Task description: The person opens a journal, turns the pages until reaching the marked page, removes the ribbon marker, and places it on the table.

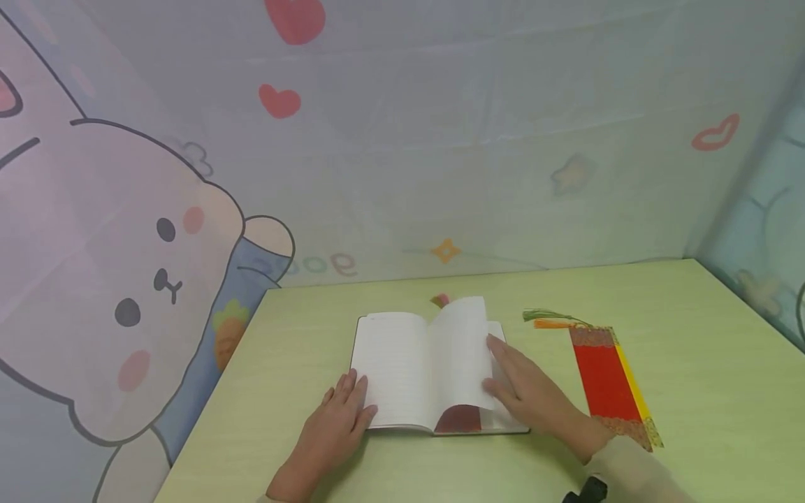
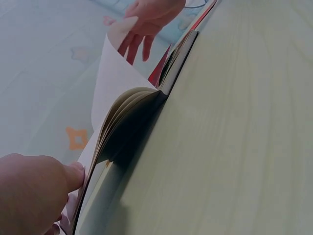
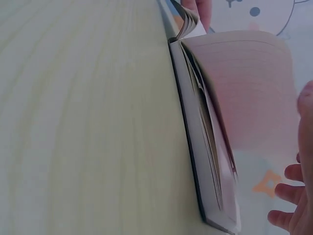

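An open lined notebook [image 1: 396,370] lies on the table, its dark cover edge showing. My left hand [image 1: 336,423] rests on its left edge, fingers extended and thumb on the page. In the left wrist view the thumb [image 2: 74,176] lies against the page edge. A raised leaf [image 1: 462,356] stands curved over the right half, with my right hand [image 1: 528,388] at its outer edge, fingers spread. A dark red piece [image 1: 459,419] shows beneath the leaf, and a pinkish tassel [image 1: 443,300] sticks out beyond the notebook's top.
Right of the notebook lie a red bookmark [image 1: 604,381] and a yellow one [image 1: 635,384] partly under it, with green [image 1: 547,314] and orange tassels [image 1: 553,324] pointing left. A pale green table [image 1: 704,335] meets a cartoon-printed cloth [image 1: 402,154] behind.
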`<state>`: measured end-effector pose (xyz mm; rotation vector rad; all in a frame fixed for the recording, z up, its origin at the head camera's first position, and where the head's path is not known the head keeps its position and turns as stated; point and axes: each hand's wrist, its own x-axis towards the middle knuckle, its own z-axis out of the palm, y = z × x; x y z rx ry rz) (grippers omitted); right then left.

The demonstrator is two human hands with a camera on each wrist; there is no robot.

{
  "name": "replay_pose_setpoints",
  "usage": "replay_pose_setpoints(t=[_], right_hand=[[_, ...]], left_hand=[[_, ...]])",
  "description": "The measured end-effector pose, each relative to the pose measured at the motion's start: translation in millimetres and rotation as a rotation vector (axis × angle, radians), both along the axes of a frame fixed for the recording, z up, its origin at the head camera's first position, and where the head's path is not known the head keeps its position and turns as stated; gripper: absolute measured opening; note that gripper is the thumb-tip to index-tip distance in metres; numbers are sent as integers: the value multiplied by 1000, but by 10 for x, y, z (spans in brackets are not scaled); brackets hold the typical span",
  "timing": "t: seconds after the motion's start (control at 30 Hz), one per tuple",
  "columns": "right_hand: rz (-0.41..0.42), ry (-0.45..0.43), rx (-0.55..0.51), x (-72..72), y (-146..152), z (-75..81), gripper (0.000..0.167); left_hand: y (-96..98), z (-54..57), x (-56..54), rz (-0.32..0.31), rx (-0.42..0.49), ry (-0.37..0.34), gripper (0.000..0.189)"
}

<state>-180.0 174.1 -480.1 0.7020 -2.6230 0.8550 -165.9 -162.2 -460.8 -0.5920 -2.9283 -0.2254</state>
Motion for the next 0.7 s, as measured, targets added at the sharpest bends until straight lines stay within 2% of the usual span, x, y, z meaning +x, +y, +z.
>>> replay_pose_setpoints(t=[0.3, 0.53, 0.7], right_hand=[[44, 90, -81, 29, -68, 151, 64], [142, 153, -84, 25, -206, 222, 63], [202, 183, -79, 25, -331, 263, 70]], left_hand=[[8, 8, -20, -1, -18, -17, 55], [1, -15, -27, 6, -22, -34, 55], [0, -20, -21, 3, -16, -36, 55]])
